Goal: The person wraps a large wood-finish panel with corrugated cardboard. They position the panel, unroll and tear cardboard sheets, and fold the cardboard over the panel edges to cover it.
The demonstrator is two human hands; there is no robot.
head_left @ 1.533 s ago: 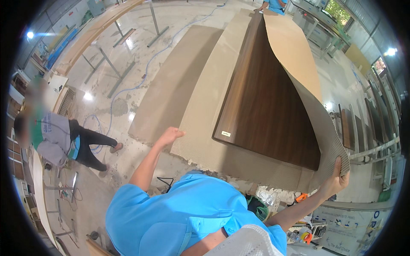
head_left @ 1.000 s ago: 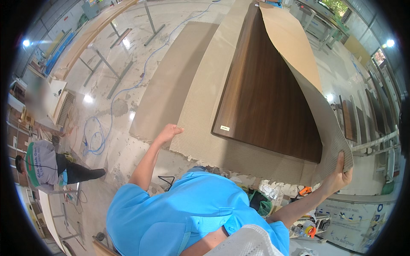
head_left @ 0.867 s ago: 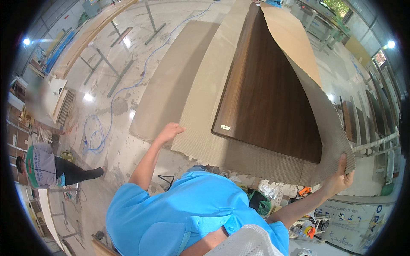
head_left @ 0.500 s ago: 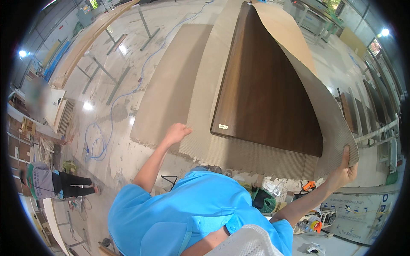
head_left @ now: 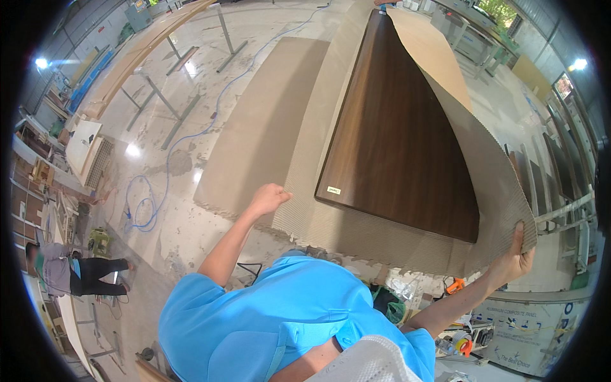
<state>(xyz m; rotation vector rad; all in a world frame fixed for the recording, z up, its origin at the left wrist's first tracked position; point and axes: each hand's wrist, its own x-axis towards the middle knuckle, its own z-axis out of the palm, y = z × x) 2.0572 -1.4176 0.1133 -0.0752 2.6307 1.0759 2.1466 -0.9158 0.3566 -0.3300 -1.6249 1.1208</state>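
A long dark-brown wooden panel (head_left: 394,146) with a small pale label lies on a large sheet of corrugated cardboard (head_left: 382,240). Closed at the sheet's near left edge is my left hand (head_left: 270,198), its fingers pinching the cardboard. At the near right corner my right hand (head_left: 517,260) grips the raised edge, thumb on the ribbed face. This right side curves up beside the panel and stands partly over it, hiding the panel's far right edge. Another person's hand (head_left: 367,3) shows at the far end of the panel, partly cut off.
Another flat brown sheet (head_left: 254,127) lies on the floor to the left. Beyond it run a blue hose (head_left: 223,102) and metal trestles (head_left: 167,114) under a long board. A person (head_left: 83,270) stands far left. Panels lean at the right; tools lie behind my right arm.
The view has shifted slightly. Both my hands keep hold of the cardboard with little movement. At the far end, another person's hand has come into view.
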